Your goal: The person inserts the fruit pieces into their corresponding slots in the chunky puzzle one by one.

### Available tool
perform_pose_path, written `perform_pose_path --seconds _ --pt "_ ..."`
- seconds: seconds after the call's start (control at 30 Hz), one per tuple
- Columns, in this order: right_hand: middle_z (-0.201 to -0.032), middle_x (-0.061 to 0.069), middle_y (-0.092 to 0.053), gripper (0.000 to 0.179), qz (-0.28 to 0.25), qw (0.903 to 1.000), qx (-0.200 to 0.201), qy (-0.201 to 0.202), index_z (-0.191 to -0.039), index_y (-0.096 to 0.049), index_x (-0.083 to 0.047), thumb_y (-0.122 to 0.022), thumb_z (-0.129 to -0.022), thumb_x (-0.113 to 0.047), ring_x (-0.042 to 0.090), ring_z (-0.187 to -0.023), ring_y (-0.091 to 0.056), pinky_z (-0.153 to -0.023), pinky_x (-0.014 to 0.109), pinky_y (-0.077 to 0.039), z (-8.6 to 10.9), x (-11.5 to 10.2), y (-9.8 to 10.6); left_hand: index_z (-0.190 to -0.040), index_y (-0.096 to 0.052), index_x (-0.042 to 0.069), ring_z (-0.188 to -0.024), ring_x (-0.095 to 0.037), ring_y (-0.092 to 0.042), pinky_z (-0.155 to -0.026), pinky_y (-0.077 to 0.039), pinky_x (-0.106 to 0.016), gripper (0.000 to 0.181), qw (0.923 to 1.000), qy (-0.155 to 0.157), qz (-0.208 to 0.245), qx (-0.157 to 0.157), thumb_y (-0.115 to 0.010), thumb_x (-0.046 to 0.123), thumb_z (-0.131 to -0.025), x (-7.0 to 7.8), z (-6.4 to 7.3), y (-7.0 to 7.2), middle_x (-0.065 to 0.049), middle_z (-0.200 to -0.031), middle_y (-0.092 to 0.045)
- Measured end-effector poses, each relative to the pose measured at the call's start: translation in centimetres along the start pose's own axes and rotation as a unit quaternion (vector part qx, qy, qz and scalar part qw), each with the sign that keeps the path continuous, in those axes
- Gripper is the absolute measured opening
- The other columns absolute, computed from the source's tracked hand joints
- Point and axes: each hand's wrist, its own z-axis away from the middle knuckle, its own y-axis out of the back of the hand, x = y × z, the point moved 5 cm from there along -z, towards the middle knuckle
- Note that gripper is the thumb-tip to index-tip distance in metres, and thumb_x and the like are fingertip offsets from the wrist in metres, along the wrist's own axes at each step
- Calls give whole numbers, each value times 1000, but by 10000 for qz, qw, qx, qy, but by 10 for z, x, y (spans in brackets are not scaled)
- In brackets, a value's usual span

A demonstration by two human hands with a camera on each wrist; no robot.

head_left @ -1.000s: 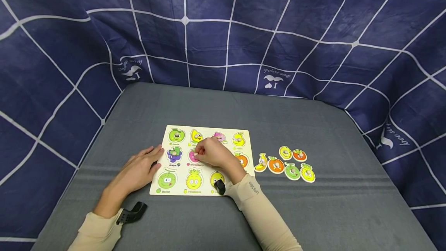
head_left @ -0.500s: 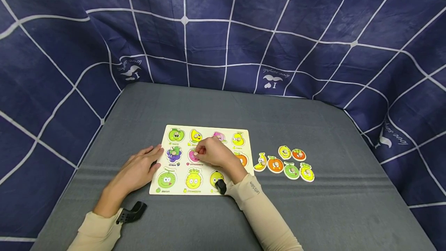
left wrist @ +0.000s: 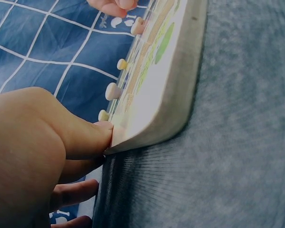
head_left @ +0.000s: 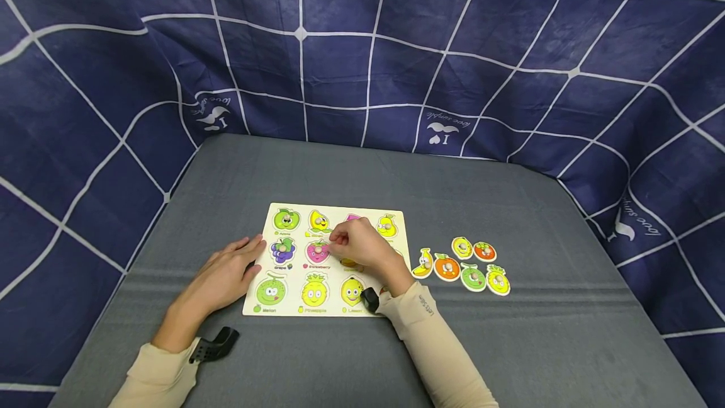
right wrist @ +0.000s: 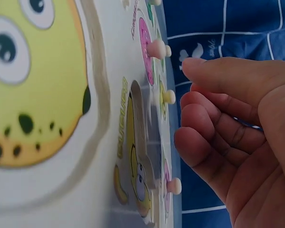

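Observation:
A pale fruit puzzle board lies on the grey table. My left hand rests at its left edge, and in the left wrist view the thumb touches the board's corner. My right hand hovers over the middle right of the board, fingers loosely bent, holding nothing. Just left of its fingertips, the pink strawberry piece lies in its slot, its knob apart from the hand. Grape, apple and pear pieces also carry knobs. The banana slot is bare; the hand partly covers the pink piece behind.
Right of the board lie several loose knobbed pieces, among them a banana, an orange, a green melon and a pineapple. A blue gridded curtain surrounds the table's back and sides.
My right hand has let go of the strawberry piece's knob and shifted slightly right and back, uncovering the strawberry and the lemon picture. My left hand has stayed still.

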Motion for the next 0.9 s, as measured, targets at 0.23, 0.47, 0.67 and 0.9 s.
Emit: perform_pose_path --seconds 0.23,0.47,0.67,0.9 --pt "-68 -8 -61 4 -106 9997 -49 -211 -84 -74 -8 -77 -84 -11 5 -63 -53 -61 20 -46 7 3 6 -134 -58 -7 -125 -49 -50 -90 -42 -64 46 10000 47 -23 -49 -68 5 -90 1 -1 1 -24 -141 -52" --pt "-68 -8 -61 4 -22 9999 19 -138 -84 -73 -8 -76 -85 -10 4 -61 -52 -60 20 -45 16 8 15 -134 -57 -8 -125 -49 -50 -91 -41 -65 47 10000 51 -30 -46 -68 5 -90 0 0 1 -24 -141 -52" --pt "-68 -8 -60 6 17 9996 37 -276 -84 -73 -7 -76 -86 -13 3 -59 -50 -59 20 -44 26 17 22 -135 -56 -8 -125 -49 -49 -92 -40 -65 47 9999 62 -21 -104 -67 5 -91 -1 0 -1 -25 -142 -50" --pt "-69 -7 -62 7 -19 9995 168 -276 -85 -74 -7 -76 -86 -14 3 -60 -51 -59 21 -45 36 26 30 -136 -55 -8 -126 -50 -48 -92 -40 -65 48 9999 83 10 -150 -66 6 -91 -1 -1 -1 -25 -142 -50"
